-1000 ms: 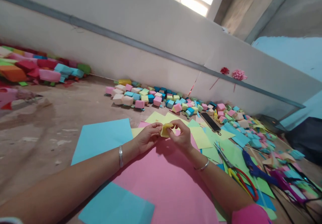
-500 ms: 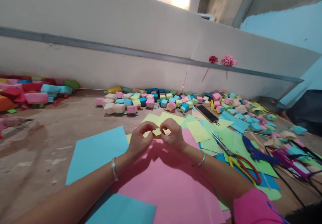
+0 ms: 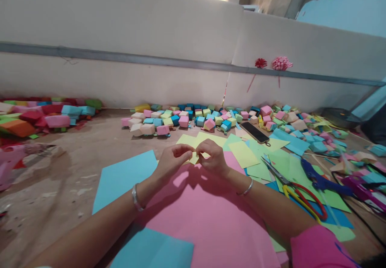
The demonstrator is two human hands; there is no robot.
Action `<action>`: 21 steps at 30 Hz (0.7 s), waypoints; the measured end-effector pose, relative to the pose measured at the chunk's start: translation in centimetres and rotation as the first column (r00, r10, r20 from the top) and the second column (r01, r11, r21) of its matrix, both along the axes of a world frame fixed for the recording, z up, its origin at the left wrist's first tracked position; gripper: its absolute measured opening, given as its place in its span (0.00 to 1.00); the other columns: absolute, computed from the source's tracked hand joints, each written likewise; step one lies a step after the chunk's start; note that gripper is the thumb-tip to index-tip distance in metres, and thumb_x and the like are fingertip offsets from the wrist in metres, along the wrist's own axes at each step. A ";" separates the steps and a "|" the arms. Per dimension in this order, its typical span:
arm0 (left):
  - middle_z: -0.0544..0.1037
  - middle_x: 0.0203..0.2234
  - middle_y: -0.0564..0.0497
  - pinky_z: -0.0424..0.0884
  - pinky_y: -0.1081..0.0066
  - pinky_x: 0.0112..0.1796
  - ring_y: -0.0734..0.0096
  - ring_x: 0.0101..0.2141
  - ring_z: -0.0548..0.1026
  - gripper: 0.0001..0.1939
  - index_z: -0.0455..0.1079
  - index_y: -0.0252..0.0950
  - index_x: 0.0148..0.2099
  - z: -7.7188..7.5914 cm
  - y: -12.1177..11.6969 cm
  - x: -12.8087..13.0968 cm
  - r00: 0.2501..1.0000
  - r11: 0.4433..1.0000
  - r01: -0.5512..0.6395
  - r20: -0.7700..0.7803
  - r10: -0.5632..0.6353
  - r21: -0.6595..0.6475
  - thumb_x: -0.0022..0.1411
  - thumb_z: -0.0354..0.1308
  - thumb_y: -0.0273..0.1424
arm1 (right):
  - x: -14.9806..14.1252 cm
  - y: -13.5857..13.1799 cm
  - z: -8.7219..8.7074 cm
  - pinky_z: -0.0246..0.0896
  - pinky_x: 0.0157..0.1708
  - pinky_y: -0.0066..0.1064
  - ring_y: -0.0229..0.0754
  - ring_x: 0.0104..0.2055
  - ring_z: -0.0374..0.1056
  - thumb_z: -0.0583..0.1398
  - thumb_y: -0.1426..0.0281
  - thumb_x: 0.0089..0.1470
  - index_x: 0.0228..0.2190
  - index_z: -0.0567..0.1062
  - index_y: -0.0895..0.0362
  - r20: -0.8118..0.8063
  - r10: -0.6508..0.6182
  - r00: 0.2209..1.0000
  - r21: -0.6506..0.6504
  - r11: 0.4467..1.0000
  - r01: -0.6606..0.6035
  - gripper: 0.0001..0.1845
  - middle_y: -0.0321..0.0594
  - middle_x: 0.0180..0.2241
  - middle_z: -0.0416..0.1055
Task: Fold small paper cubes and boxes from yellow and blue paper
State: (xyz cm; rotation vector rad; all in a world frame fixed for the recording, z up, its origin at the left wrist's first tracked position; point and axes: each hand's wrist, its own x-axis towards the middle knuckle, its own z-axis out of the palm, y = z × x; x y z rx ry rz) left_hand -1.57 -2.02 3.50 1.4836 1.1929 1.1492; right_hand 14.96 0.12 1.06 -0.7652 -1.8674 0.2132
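Between my two hands, over a large pink paper sheet (image 3: 223,228), is a small folded piece of yellow paper (image 3: 194,158). My left hand (image 3: 173,161) pinches its left side between thumb and fingers. On the right side, my right hand (image 3: 212,158) grips it with curled fingertips. Part of the piece is hidden by the fingers. Yellow paper sheets (image 3: 211,138) lie just behind the hands. Blue paper sheets sit left of the pink one (image 3: 123,177) and at its near edge (image 3: 153,250).
Several folded paper blocks (image 3: 183,121) line the wall. At right are a phone (image 3: 255,132), scissors (image 3: 297,195), a blue glue gun (image 3: 319,179) and green sheets (image 3: 283,165). A pink glue gun (image 3: 10,161) and red and orange blocks (image 3: 19,128) are at left.
The view has shifted a little to the left, bringing the pink glue gun further in. My fingers have changed their hold on the yellow paper, which shows more of its folded face.
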 end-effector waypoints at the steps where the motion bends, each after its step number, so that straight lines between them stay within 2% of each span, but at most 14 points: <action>1: 0.81 0.33 0.48 0.72 0.70 0.35 0.65 0.35 0.77 0.11 0.77 0.34 0.37 0.0 -0.1 0.0 0.999 1.000 0.011 -0.036 -0.011 0.005 0.52 0.62 0.34 | 0.0 0.0 0.0 0.57 0.32 0.32 0.41 0.30 0.64 0.55 0.79 0.44 0.21 0.67 0.54 0.010 -0.009 1.000 0.022 1.000 0.009 0.08 0.36 0.23 0.68; 6: 0.82 0.32 0.48 0.73 0.67 0.37 0.63 0.34 0.79 0.11 0.79 0.34 0.38 0.2 -0.4 0.1 0.961 0.992 -0.012 -0.272 0.046 0.127 0.53 0.58 0.30 | -0.2 0.0 -0.7 0.57 0.34 0.33 0.41 0.31 0.64 0.55 0.76 0.52 0.23 0.66 0.54 0.027 -0.034 0.999 0.125 0.992 0.031 0.09 0.37 0.24 0.70; 11: 0.83 0.33 0.48 0.75 0.65 0.38 0.62 0.35 0.80 0.09 0.79 0.36 0.37 -0.3 -0.2 -0.1 0.937 0.971 -0.022 -0.333 0.102 0.236 0.55 0.58 0.30 | -0.5 -0.3 -1.1 0.59 0.34 0.33 0.42 0.31 0.65 0.54 0.74 0.55 0.26 0.67 0.54 0.010 -0.100 0.995 0.140 0.985 0.097 0.07 0.40 0.26 0.71; 15: 0.82 0.32 0.50 0.75 0.64 0.40 0.64 0.34 0.80 0.07 0.78 0.37 0.35 -1.0 0.2 -0.5 0.899 0.900 -0.044 -0.376 0.224 0.433 0.58 0.58 0.29 | -0.5 -0.7 -0.4 0.62 0.37 0.36 0.44 0.36 0.67 0.56 0.75 0.51 0.31 0.69 0.55 0.012 0.002 1.000 0.116 0.993 -0.004 0.04 0.43 0.32 0.73; 17: 0.82 0.31 0.50 0.75 0.65 0.39 0.65 0.34 0.79 0.06 0.77 0.36 0.35 -1.3 0.5 -0.7 0.902 0.862 -0.081 -0.331 0.278 0.501 0.59 0.58 0.29 | -0.5 -0.7 -0.1 0.63 0.42 0.38 0.45 0.42 0.68 0.56 0.76 0.48 0.34 0.71 0.56 -0.064 0.053 0.997 0.042 0.998 -0.051 0.09 0.45 0.37 0.74; 19: 0.81 0.32 0.50 0.76 0.68 0.38 0.68 0.33 0.79 0.06 0.76 0.36 0.35 -1.6 0.7 -0.8 0.924 0.846 -0.133 -0.244 0.294 0.517 0.60 0.57 0.29 | -0.4 -0.4 0.0 0.64 0.43 0.38 0.44 0.43 0.68 0.54 0.76 0.49 0.36 0.72 0.56 -0.183 0.039 0.982 -0.137 0.989 -0.065 0.12 0.45 0.40 0.73; 20: 0.81 0.33 0.50 0.77 0.69 0.37 0.69 0.33 0.79 0.06 0.75 0.36 0.35 -1.7 0.8 -0.8 0.934 0.840 -0.158 -0.198 0.297 0.519 0.60 0.57 0.29 | -0.4 -0.2 0.0 0.65 0.42 0.37 0.43 0.42 0.69 0.53 0.75 0.50 0.37 0.73 0.56 -0.250 0.019 0.968 -0.264 0.961 -0.087 0.12 0.44 0.41 0.73; 21: 0.81 0.33 0.50 0.77 0.70 0.36 0.69 0.33 0.79 0.05 0.75 0.36 0.36 -1.8 0.8 -0.8 0.940 0.833 -0.181 -0.158 0.303 0.523 0.61 0.57 0.29 | -0.4 0.0 -0.1 0.66 0.40 0.36 0.42 0.40 0.70 0.53 0.74 0.51 0.38 0.73 0.56 -0.319 0.004 0.948 -0.402 0.905 -0.140 0.13 0.43 0.41 0.73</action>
